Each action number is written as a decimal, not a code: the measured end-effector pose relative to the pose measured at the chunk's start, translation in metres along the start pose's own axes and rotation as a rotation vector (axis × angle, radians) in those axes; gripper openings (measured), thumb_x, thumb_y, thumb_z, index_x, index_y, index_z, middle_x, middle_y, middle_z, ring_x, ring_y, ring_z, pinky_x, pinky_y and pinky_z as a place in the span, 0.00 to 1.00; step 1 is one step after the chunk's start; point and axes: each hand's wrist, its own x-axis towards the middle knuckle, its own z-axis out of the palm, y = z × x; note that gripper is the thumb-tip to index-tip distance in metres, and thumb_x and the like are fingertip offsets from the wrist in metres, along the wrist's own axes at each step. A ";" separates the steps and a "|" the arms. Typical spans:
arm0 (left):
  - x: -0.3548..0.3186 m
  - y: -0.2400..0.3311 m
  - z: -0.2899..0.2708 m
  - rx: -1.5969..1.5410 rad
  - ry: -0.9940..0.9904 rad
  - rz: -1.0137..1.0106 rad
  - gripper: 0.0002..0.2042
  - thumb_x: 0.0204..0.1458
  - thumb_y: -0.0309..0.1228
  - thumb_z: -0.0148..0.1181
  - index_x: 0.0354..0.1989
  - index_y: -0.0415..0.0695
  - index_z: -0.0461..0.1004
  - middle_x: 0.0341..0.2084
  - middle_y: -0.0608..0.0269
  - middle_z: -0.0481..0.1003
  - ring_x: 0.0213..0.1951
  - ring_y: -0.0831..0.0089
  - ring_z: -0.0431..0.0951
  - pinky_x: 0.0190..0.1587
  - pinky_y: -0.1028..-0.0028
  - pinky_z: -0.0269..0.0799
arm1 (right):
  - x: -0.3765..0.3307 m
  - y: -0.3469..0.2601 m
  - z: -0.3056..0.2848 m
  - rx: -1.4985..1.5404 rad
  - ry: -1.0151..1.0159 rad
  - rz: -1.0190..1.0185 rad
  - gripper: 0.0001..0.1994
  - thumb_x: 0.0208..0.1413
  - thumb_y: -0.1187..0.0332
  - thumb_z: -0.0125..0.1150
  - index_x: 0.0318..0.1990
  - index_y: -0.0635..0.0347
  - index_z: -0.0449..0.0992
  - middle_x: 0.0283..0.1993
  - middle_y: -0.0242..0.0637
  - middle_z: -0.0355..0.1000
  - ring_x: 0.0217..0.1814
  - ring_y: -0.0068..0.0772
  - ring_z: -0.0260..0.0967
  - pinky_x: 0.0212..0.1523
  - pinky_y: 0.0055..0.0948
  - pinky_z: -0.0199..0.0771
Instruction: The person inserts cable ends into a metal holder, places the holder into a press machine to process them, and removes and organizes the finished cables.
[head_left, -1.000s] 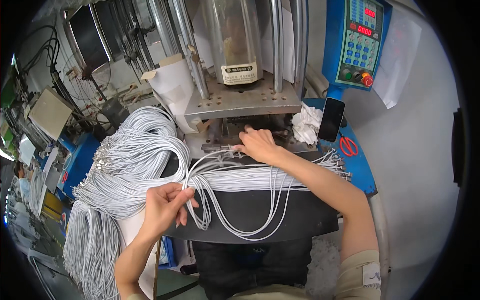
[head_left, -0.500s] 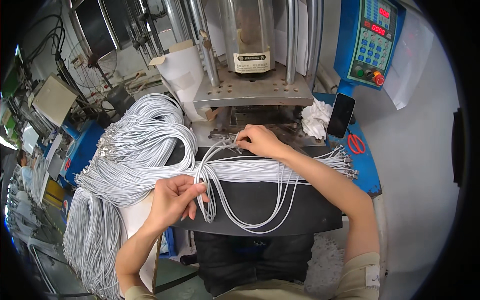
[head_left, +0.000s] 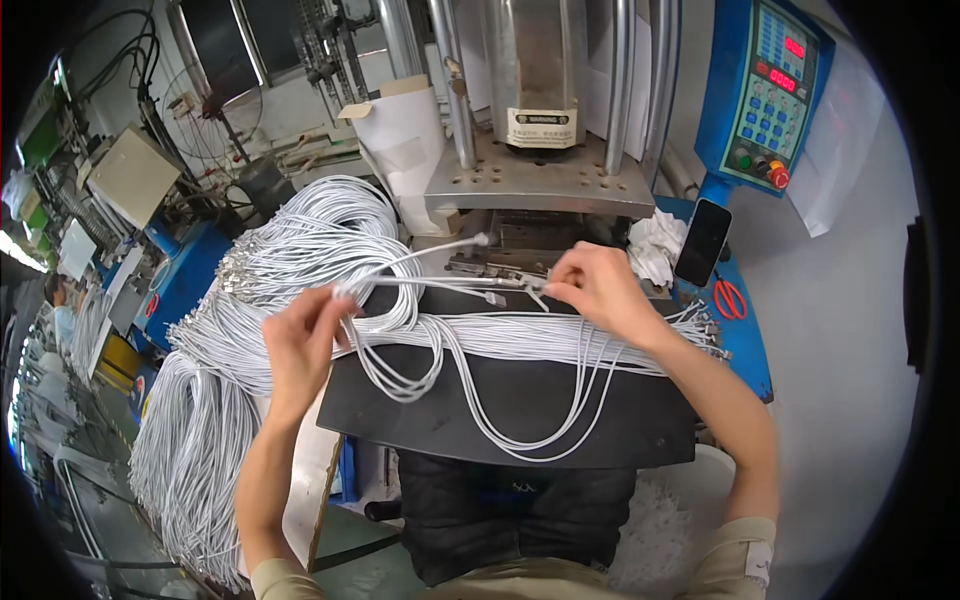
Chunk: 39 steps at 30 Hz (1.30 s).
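Note:
My left hand [head_left: 300, 340] is closed in a pinch around several thin white cables [head_left: 400, 383], which loop down below it over the black work surface. From its fingertips, cable lengths stretch right; two loose ends carry small pale connectors, one a white plug [head_left: 494, 298]. My right hand [head_left: 605, 290] has its thumb and fingers pressed together by a metal mould bar [head_left: 500, 272] at the press front. Small pale pieces show at its fingertips, too small to name. Under both hands a long bundle of white cables [head_left: 530, 340] lies across the black surface [head_left: 400, 425].
A press with a drilled steel plate [head_left: 540, 185] stands ahead. Coiled white cables [head_left: 330, 220] pile up at left, more hanging over the edge [head_left: 195, 460]. At right are a control box [head_left: 770, 100], a phone [head_left: 703, 243], red scissors [head_left: 730, 299] and a crumpled cloth [head_left: 655, 245].
My left hand has moved left and up, drawing the cables out sideways. My right hand has shifted right along the mould bar. The whole view has shifted slightly too.

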 end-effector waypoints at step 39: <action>0.049 0.008 0.232 0.358 -0.360 0.650 0.13 0.49 0.39 0.71 0.24 0.44 0.77 0.30 0.56 0.74 0.36 0.57 0.72 0.40 0.60 0.67 | 0.101 0.190 0.040 0.342 0.287 0.454 0.17 0.69 0.59 0.52 0.44 0.68 0.77 0.39 0.46 0.78 0.41 0.36 0.78 0.45 0.36 0.77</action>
